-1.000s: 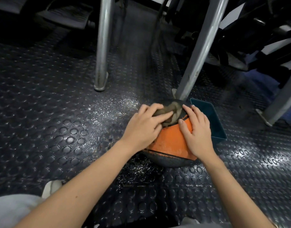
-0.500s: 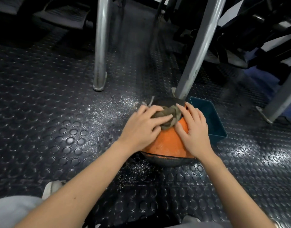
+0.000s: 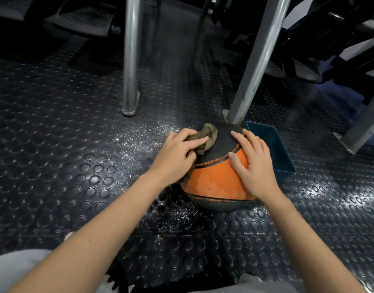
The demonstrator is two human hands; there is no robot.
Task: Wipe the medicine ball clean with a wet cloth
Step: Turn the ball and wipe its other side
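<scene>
Studded black rubber floor (image 3: 55,166) beneath everything, with the medicine ball (image 3: 213,180) resting on it at centre. Behind the ball, two grey metal supports: an upright leg (image 3: 130,60) off to the rear left and a slanted leg (image 3: 255,60) planted just behind the ball's top. Ball itself between the two hands: broad scuffed orange band, black cap above, black base below, thin dark seams. Open blue tray (image 3: 274,149) on the floor just beside the ball's right rear. Right hand (image 3: 253,166) laid flat on the ball's right flank, fingers straight and spread, tips reaching the black cap, thumb on the orange band, gripping nothing. Left hand (image 3: 175,157) on the ball's upper left, fingers curled over a bunched olive-brown cloth (image 3: 207,136), thumb laid across it, pressing it onto the left edge of the black cap. A tail of the cloth hanging below the palm against the orange band. Pale glittering specks (image 3: 148,134) scattered on the floor to the ball's left and front. Compared with half a second earlier: cloth and left hand shifted from the crown toward the ball's left. Right fingertips, then touching the cloth, now apart from it, with more black cap bare between the hands.
</scene>
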